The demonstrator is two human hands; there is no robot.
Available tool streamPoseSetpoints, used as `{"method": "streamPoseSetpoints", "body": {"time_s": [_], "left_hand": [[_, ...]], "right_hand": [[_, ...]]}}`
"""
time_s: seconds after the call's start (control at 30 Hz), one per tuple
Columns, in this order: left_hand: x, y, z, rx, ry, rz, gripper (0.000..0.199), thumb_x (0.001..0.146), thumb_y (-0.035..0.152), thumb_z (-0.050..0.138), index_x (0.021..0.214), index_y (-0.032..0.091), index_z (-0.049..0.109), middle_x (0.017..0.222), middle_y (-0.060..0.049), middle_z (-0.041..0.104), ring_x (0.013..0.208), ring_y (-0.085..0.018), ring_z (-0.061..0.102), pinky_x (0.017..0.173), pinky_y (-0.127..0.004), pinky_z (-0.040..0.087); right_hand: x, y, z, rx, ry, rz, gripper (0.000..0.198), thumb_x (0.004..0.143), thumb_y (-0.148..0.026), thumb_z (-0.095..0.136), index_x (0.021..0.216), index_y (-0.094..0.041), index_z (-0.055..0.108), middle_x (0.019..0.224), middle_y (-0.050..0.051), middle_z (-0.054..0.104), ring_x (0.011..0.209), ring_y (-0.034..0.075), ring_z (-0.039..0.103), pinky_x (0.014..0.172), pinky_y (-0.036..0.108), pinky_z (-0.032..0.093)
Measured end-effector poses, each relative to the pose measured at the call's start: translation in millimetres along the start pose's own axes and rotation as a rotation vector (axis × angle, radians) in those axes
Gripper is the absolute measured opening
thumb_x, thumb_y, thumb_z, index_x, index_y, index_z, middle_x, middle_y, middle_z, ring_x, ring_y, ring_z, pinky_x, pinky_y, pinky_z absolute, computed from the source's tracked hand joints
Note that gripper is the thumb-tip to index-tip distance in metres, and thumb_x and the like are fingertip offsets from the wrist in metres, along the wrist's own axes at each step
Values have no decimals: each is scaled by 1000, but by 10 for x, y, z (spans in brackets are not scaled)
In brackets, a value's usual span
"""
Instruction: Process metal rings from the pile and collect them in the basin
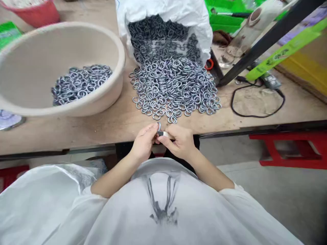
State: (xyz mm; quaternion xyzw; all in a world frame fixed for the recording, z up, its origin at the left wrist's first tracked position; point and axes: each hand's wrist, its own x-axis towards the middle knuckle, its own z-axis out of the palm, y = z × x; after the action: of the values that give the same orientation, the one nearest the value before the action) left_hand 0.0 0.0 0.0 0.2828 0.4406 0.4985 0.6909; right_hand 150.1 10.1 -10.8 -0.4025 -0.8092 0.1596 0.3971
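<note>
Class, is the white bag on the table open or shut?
Open: the white bag gapes, with metal rings inside and spread before it.

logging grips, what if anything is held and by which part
Left hand: a metal ring, pinched by one side. Right hand: a small dark-tipped tool, held by its white part.

At the frame's centre, the left hand (144, 142) pinches a metal ring (159, 126) while the right hand (182, 141) holds a small dark-and-white tool (163, 133) against or beside it. Above them, a heap of rings (176, 85) spills from a white sack (166, 8) at top centre. A beige basin (25, 68) at upper left holds more rings (81, 83), and a red stool (293, 149) stands at right.
</note>
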Motion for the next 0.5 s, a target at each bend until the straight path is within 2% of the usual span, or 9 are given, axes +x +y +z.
{"method": "streamPoseSetpoints", "body": {"time_s": [0.07,0.17,0.23,0.33,0.4,0.5], "left_hand": [[11,-13,1,3,22,-1,44,68,52,78,64,16,53,56,5,46,51,-6,41,49,-19,35],[2,-34,-11,-3,-1,-19,41,72,50,76,66,17,53,57,5,46,51,-7,41,50,-20,36],[-24,-48,-24,-8,-69,-34,39,75,49,73,66,17,53,56,4,46,52,-7,41,52,-21,36],[-61,-74,-39,-4,-181,-41,40,83,47,66,62,17,50,56,3,45,53,-8,40,54,-22,35],[-66,-98,-45,5,-160,-30,40,84,46,65,62,17,50,57,3,45,54,-9,40,54,-22,35],[-53,-132,-60,23,-93,-2,38,80,49,70,66,16,54,57,4,46,54,-8,39,53,-21,34]], "right_hand": [[-9,-29,12,-16,-16,-28,48,98,-51,48,62,-20,41,57,-4,40,52,10,34,55,27,25],[-9,-7,10,-4,-31,19,48,97,-51,50,61,-20,42,57,-3,42,52,10,35,54,28,25],[4,56,-8,30,-9,126,46,97,-49,50,62,-20,44,56,-3,43,52,10,38,54,27,26],[30,131,-36,98,112,304,39,98,-47,48,69,-20,52,58,-3,46,55,11,43,56,26,31],[35,116,-32,160,134,291,30,94,-47,57,81,-20,59,67,-1,56,62,13,50,61,26,37],[39,39,8,326,25,212,29,85,-46,70,97,-20,64,83,1,66,74,15,60,69,27,43]]}}
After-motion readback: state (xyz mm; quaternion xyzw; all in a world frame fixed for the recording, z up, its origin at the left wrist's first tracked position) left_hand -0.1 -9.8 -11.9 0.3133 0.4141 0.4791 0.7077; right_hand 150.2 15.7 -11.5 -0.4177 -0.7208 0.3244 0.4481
